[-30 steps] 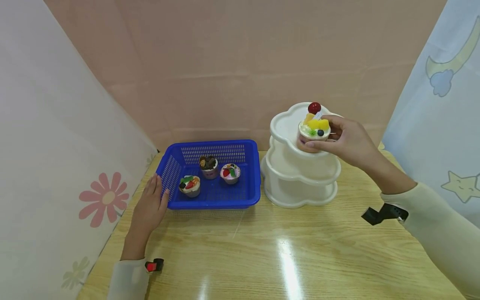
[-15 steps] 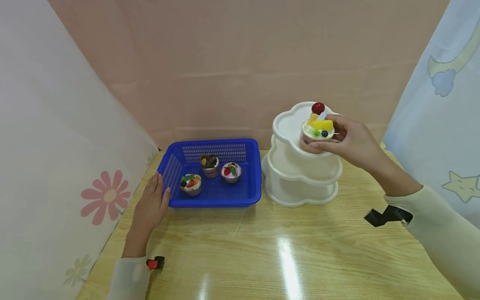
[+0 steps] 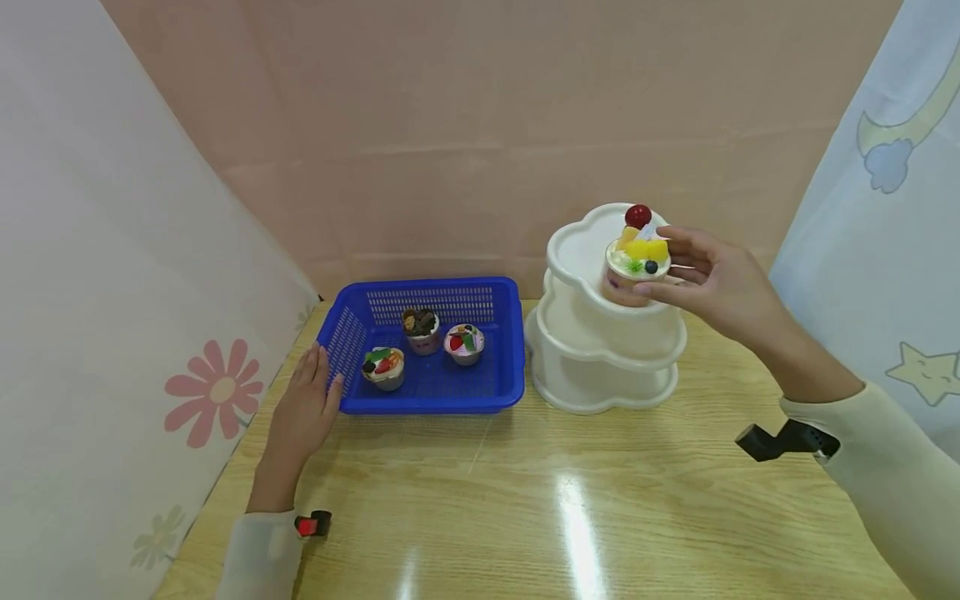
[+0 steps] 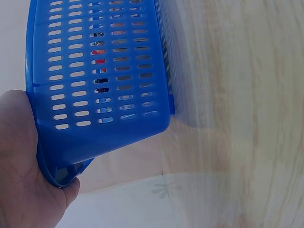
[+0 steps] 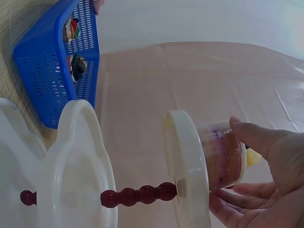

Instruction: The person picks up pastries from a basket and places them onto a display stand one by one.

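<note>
A dessert cup (image 3: pixel 622 286) topped with yellow fruit pieces, a blueberry and a cherry stands upright on the top tier of a white three-tier stand (image 3: pixel 581 250). My right hand (image 3: pixel 720 279) is beside it, thumb and fingers loosely spread around its right side. In the right wrist view, the cup (image 5: pixel 221 156) sits with its base on the tier, between the thumb and the lower fingers. My left hand (image 3: pixel 303 408) rests with straight fingers on the left rim of a blue plastic basket (image 3: pixel 427 406). The left wrist view shows the basket's slotted side wall (image 4: pixel 109 128).
Inside the basket stand three smaller cups: a chocolate-topped cup (image 3: pixel 422 342), a pink-topped fruit cup (image 3: pixel 465 357) and a cream cup with fruit (image 3: pixel 386 379). Basket and stand are side by side on a wooden table (image 3: pixel 525 500). Cloth hangs behind and at both sides.
My right hand has loosened from the dessert cup and drawn slightly right, while the cup stays on the top tier. The left hand stays at the basket rim.
</note>
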The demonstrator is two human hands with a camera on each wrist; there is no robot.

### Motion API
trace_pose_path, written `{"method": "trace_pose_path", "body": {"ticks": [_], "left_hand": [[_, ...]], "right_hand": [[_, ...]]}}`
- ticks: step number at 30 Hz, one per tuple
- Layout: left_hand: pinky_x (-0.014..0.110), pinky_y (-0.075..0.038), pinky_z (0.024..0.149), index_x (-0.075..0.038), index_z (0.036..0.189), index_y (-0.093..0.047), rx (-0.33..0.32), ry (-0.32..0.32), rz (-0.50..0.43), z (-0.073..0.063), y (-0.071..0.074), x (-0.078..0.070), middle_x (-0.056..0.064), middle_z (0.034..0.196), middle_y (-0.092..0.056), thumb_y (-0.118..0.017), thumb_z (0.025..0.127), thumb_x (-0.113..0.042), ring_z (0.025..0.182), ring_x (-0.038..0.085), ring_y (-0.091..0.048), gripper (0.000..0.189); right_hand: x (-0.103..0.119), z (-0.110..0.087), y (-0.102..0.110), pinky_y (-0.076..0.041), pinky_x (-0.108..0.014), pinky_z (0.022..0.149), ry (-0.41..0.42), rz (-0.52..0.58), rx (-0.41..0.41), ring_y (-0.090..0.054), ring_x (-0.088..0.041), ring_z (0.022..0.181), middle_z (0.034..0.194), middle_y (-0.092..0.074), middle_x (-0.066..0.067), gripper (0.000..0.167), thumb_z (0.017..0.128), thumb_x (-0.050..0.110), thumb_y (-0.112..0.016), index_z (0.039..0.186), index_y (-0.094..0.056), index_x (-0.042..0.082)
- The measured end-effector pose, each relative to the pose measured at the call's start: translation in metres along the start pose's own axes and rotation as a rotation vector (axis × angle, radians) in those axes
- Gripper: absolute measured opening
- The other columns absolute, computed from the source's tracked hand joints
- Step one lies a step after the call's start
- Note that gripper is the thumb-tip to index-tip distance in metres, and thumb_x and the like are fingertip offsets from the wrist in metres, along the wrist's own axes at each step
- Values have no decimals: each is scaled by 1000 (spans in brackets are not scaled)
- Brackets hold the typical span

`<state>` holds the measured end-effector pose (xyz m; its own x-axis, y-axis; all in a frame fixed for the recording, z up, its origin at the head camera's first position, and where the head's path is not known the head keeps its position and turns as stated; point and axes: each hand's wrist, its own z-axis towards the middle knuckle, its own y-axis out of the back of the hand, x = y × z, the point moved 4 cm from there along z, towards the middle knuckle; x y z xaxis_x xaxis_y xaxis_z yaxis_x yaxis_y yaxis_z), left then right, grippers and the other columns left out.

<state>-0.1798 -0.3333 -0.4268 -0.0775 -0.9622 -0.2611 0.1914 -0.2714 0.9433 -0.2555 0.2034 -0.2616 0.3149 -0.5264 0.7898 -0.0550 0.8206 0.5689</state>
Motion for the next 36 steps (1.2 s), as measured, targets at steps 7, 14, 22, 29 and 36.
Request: {"method": "trace_pose_path", "body": {"ticks": [7, 14, 22, 29, 36], "left_hand": [[64, -24, 116, 15, 154, -20, -11, 1, 1, 0, -1, 1, 32, 163, -15, -32, 111, -33, 149, 50, -19, 65], [62, -20, 119, 13, 156, -16, 4, -4, -14, 0, -6, 5, 29, 165, -11, -30, 112, -36, 151, 48, -14, 67], [62, -21, 119, 13, 156, -17, -12, -12, -13, 2, -6, 5, 29, 165, -12, -25, 112, -40, 151, 48, -16, 69], [61, -20, 119, 12, 156, -16, -20, -19, -25, 5, -7, 6, 28, 166, -12, -26, 112, -39, 151, 47, -15, 68], [61, -20, 120, 13, 156, -18, -23, -13, -26, 4, -6, 4, 28, 165, -12, -26, 112, -39, 152, 46, -14, 69]], "right_hand": [[-2, -11, 1, -50, -9, 88, 35, 64, -80, -62, 3, 108, 137, -58, -13, 76, 85, 13, -83, 152, -47, 9], [3, -32, 7, -48, -8, 91, 128, 47, -234, -63, -3, 114, 132, -63, -6, 74, 80, 4, -86, 146, -53, 7], [19, -55, 8, -49, -10, 91, 294, -10, -397, -66, 0, 106, 119, -70, 8, 68, 68, -12, -88, 132, -67, 3], [37, -68, -5, -48, -10, 91, 435, -127, -470, -65, 8, 97, 108, -75, -12, 58, 60, -16, -88, 115, -74, -3], [37, -70, -28, -50, -9, 79, 535, -103, -392, -67, 8, 84, 89, -76, -13, 42, 63, -11, -88, 102, -79, 0]]}}
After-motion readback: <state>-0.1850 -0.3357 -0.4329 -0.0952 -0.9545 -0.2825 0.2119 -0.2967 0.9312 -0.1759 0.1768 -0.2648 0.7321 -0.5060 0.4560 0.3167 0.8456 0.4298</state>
